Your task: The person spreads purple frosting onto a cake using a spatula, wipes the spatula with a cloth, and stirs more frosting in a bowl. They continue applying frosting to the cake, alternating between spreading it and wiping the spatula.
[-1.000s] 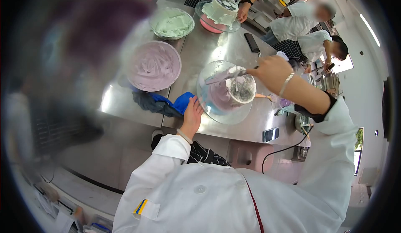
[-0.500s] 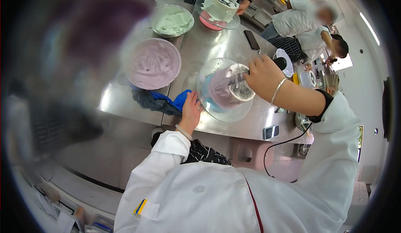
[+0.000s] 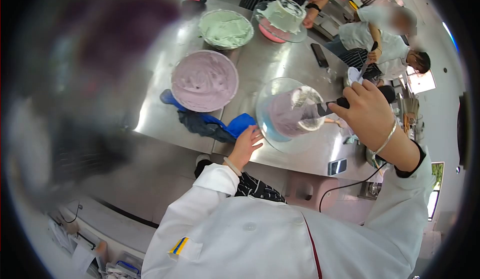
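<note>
A cake coated in lilac cream (image 3: 287, 114), its top only partly covered, stands on a clear glass turntable (image 3: 274, 140) with a blue base. My right hand (image 3: 367, 109) is closed round the black handle of a palette knife (image 3: 325, 109), whose blade reaches the cake's top and near side. Against the turntable's near left rim rests my left hand (image 3: 245, 146), fingers stretched out and holding nothing. A blue and dark cloth (image 3: 210, 128) lies just beyond these fingers. Left of the cake is a bowl (image 3: 236, 86) of lilac cream.
A bowl of green cream (image 3: 226, 29) stands farther back. Across the steel table (image 3: 255, 61), a co-worker's hands work at a green-coated cake (image 3: 284, 16) on another turntable. Phones (image 3: 319, 55) (image 3: 337, 167) lie on the table. Other people stand at right. A blurred shape covers the upper left.
My right hand has drawn the palette knife back to the right, showing more of its blade. My left hand stays by the turntable's rim. The whole view has shifted slightly.
</note>
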`<state>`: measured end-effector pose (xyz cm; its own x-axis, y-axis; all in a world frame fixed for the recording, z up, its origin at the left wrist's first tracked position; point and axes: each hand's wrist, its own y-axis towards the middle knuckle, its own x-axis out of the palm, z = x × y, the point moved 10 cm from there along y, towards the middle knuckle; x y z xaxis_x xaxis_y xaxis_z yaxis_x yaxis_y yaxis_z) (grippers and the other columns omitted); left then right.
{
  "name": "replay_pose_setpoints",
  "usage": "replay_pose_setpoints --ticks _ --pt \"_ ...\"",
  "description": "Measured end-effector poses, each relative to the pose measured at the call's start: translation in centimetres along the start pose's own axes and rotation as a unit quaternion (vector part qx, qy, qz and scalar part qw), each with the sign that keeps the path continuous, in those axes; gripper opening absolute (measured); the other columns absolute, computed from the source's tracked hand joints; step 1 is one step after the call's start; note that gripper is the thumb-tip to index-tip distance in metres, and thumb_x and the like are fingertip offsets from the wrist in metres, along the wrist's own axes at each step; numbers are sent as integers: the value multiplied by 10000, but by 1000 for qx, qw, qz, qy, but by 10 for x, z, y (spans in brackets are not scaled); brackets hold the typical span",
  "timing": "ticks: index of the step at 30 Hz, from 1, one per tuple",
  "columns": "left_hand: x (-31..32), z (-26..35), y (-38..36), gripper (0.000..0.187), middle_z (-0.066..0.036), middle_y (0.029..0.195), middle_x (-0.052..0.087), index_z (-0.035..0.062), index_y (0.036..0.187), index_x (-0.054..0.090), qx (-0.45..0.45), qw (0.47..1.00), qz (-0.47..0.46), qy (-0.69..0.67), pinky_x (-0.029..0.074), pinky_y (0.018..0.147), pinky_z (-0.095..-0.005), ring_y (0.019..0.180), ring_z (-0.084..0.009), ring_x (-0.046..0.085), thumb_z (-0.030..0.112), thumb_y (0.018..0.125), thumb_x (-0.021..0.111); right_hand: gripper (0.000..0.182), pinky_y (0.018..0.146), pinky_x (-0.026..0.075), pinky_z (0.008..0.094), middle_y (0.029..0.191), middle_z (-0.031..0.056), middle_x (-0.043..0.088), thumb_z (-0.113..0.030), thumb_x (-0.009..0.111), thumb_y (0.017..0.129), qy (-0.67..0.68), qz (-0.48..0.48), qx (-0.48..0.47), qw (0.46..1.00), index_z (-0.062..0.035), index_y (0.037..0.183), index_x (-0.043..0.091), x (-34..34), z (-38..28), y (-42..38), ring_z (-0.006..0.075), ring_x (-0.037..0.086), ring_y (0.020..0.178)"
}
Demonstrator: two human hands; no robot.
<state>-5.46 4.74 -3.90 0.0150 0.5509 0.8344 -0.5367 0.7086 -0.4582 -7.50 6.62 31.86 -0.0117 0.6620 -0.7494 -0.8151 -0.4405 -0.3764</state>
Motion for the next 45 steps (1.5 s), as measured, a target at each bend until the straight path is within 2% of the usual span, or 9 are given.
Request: replay_pose_setpoints --ticks 7,17,19,21,23,24,29,35,45 --pt "-117 174 -83 181 -82 904 504 33 1030 398 384 850 340 125 444 728 -296 774 -171 545 119 871 391 264 592 490 369 790 148 586 -99 488 741 296 -4 160 942 -84 1005 501 96 -47 132 305 606 697" --pt "-120 206 -57 129 -68 850 511 49 990 392 313 906 258 120 461 642 -297 718 -155 542 107 896 325 254 535 472 327 694 125 585 -58 443 809 646 18 182 741 -45 1057 498 150 -160 198 245 584 576" --pt "-119 203 -54 130 -67 865 508 56 996 387 313 909 252 109 455 652 -299 731 -150 539 121 896 336 293 485 450 278 654 57 554 -87 450 838 851 -59 240 463 -56 1127 483 155 -178 191 158 533 492" --pt "-124 204 -51 126 -65 867 504 61 993 388 321 910 243 104 450 658 -298 738 -153 536 121 893 341 344 442 410 236 670 22 519 -124 443 863 887 -43 224 402 -73 1202 432 173 -194 201 102 482 492" --pt "-124 203 -54 121 -63 868 500 65 989 389 315 916 229 100 446 665 -297 745 -157 533 122 891 347 356 427 383 222 706 33 504 -126 443 867 976 -44 148 154 -64 1216 411 165 -207 202 105 459 497" --pt "-120 205 -61 131 -66 858 499 57 993 394 336 909 231 90 444 643 -282 747 -159 533 122 892 342 370 421 361 211 734 42 495 -133 439 874 983 -32 121 137 -44 1230 386 155 -200 193 100 441 508" --pt "-108 153 -56 147 -82 890 490 37 999 402 314 914 239 99 440 703 -276 765 -175 539 114 875 386 371 441 411 222 735 52 560 -108 471 855 939 56 151 303 -42 1215 413 150 -122 88 95 485 497" --pt "-16 35 7 243 -112 1017 501 49 1057 399 69 985 69 145 406 793 -330 922 -205 506 220 886 403 359 543 448 329 746 39 561 -76 525 715 295 76 258 917 -203 1048 577 74 28 -65 219 565 627" --pt "4 12 23 290 -107 1094 491 77 1091 372 15 995 25 92 375 821 -351 984 -229 482 291 895 375 224 633 359 277 701 27 436 -181 548 686 -60 -18 93 994 -120 897 589 35 3 -25 177 470 710"
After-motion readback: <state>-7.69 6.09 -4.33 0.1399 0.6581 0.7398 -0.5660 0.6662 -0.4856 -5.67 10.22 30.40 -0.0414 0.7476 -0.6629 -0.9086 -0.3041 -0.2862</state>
